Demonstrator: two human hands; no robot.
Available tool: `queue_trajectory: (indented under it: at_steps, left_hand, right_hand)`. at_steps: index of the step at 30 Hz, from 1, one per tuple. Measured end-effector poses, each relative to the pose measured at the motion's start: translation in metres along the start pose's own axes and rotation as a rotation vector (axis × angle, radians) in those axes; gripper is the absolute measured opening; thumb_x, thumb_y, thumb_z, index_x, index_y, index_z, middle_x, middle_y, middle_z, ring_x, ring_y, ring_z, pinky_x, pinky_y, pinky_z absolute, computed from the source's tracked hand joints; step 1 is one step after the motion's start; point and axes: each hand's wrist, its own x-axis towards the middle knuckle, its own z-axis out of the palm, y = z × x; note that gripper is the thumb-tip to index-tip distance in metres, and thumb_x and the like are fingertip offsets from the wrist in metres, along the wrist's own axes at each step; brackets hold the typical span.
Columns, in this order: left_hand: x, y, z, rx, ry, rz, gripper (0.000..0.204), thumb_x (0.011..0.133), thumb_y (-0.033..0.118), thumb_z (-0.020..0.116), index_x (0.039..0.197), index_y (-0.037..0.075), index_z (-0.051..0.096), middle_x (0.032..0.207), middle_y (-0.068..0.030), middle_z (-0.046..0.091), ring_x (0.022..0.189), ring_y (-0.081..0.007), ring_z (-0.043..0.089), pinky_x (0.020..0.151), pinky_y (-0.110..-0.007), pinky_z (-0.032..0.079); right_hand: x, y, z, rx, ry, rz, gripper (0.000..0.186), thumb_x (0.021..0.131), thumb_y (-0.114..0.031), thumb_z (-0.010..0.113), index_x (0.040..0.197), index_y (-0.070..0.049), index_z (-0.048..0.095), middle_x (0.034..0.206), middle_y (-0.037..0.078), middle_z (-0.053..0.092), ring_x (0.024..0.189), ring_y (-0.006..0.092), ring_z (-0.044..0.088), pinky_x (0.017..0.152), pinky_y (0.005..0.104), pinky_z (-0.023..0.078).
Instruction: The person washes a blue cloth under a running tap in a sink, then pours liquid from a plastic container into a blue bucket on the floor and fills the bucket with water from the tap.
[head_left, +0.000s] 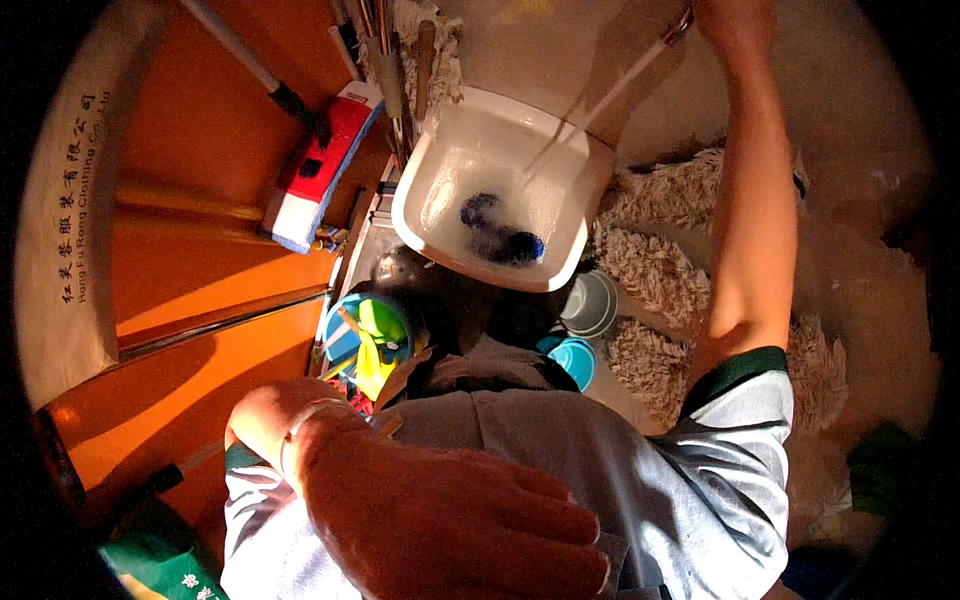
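My right arm reaches up to the top edge, where my right hand [735, 28] is beside a metal tap [678, 25]. The frame cuts off its fingers, so their grip does not show. From the tap a stream of water [620, 85] slants down toward a white square basin [405, 205]. Water stands in the basin, with a dark blue object [522, 246] in it that I cannot name. My left hand [460, 510] is close to the camera in front of my chest, back of the hand up, fingers stretched out, holding nothing visible. A band circles its wrist.
Several shaggy mop heads [650, 265] lie right of the basin. Grey buckets [590, 303] and a turquoise container [573, 362] stand below it. Left are a blue bucket [338, 318] with yellow and green things, a red-and-white flat mop [325, 150] and an orange panel [200, 280].
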Motion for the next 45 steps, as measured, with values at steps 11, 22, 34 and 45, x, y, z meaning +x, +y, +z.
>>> queue_trajectory:
  at_steps: [11,22,34,45]
  left_hand:
    - [0.011,-0.021,0.032,-0.609,0.011,-0.205,0.034,0.094,0.025,0.048,0.120,0.003,0.052,0.089,-0.0108,0.063,0.074,-0.0228,0.062,0.063,-0.029,0.054]
    - [-0.175,-0.115,-0.096,0.718,0.362,-1.076,0.018,0.082,0.009,0.062,0.099,0.003,0.062,0.082,-0.0147,0.065,0.073,-0.0227,0.066,0.065,-0.032,0.052]
    - [-0.304,-0.129,-0.070,0.322,0.663,-1.489,0.011,0.087,0.012,0.063,0.085,0.001,0.061,0.069,-0.0015,0.058,0.061,-0.0098,0.054,0.057,-0.025,0.045]
    - [-0.301,-0.140,-0.078,0.423,0.565,-1.471,0.021,0.085,0.014,0.064,0.102,0.002,0.064,0.077,-0.0073,0.066,0.066,-0.0129,0.061,0.061,-0.028,0.050]
  right_hand:
    - [-0.005,0.002,0.006,0.161,-0.003,0.006,0.032,0.092,-0.031,0.054,0.101,-0.001,0.052,0.083,0.015,0.057,0.075,0.0269,0.054,0.069,0.0368,0.044]
    - [-0.008,-0.014,-0.006,0.013,0.016,0.018,0.037,0.087,-0.034,0.056,0.104,-0.001,0.055,0.088,0.016,0.061,0.080,0.0315,0.059,0.072,0.0418,0.045]
    - [-0.002,0.003,0.007,0.055,0.045,0.032,0.037,0.084,-0.035,0.058,0.103,-0.003,0.058,0.092,0.018,0.063,0.087,0.0362,0.060,0.073,0.0428,0.046]
    - [0.000,0.007,0.010,0.098,0.068,-0.016,0.036,0.085,-0.033,0.059,0.103,-0.002,0.056,0.089,0.019,0.062,0.084,0.0372,0.059,0.071,0.0435,0.045]
